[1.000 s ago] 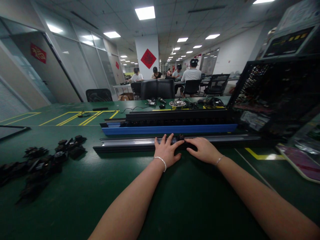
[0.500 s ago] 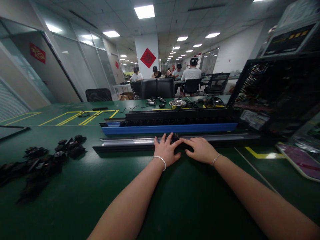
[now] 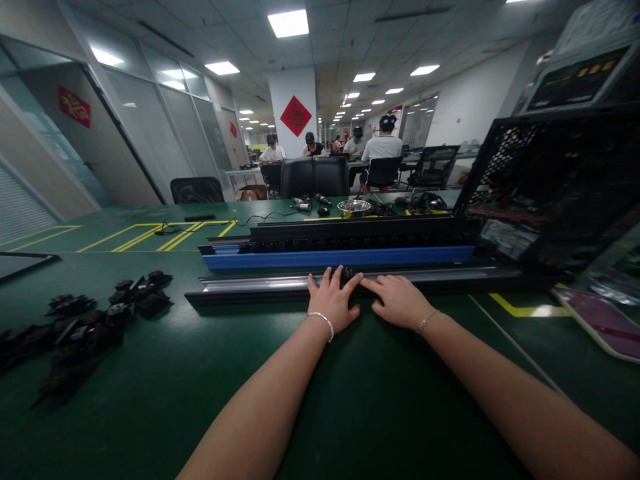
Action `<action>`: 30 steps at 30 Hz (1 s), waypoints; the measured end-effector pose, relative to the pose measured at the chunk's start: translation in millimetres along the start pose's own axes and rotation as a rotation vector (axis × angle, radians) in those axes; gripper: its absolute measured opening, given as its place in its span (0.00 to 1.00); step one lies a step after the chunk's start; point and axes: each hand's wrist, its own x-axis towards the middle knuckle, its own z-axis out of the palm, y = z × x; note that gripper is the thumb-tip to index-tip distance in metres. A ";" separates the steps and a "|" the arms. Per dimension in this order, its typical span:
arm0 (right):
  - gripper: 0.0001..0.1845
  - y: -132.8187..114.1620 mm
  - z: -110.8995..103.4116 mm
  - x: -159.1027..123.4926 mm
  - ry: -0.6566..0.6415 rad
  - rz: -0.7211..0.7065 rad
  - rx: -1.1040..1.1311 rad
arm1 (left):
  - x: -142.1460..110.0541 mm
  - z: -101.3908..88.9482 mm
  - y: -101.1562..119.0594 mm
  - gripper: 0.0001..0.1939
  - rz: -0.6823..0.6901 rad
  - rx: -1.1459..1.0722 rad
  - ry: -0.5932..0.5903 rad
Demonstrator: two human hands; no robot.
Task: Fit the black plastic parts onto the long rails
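Observation:
My left hand (image 3: 334, 303) lies with fingers spread over a long dark rail (image 3: 250, 299) that has a shiny channel along its length. A small black part (image 3: 347, 273) sits on the rail just beyond my left index finger and is partly hidden. From the right, my right hand (image 3: 401, 301) stretches its index finger to that part, the tip meeting or almost meeting my left index finger. Its thumb stands apart, and the other fingers rest over the rail. Whether either hand grips the part cannot be seen; both look open.
Behind the rail runs a blue-edged rail (image 3: 340, 257) with black rails beyond it. Black parts (image 3: 80, 327) lie piled at left. A metal bowl (image 3: 354, 207) stands farther back. At right are a dark open case (image 3: 550, 173) and a purple flat item (image 3: 603, 320). People sit at distant tables.
The small black part has shifted left along the rail, and my right hand has moved left with it. My left hand stays nearly in place.

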 end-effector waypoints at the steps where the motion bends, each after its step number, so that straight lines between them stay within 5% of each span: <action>1: 0.28 -0.8 1.2 -0.4 0.033 -0.005 -0.001 | 0.2 1.5 -0.1 0.37 -0.001 0.006 0.008; 10: 0.25 -2.2 21.8 1.4 0.299 0.010 0.052 | 0.1 4.9 2.4 0.34 -0.015 0.046 0.007; 22: 0.25 -13.3 18.4 8.9 0.126 0.204 0.003 | 0.8 4.6 5.6 0.28 -0.033 0.056 -0.014; 30: 0.21 -30.6 21.0 9.3 0.168 0.283 -0.009 | -0.3 0.4 6.1 0.27 -0.071 0.070 -0.034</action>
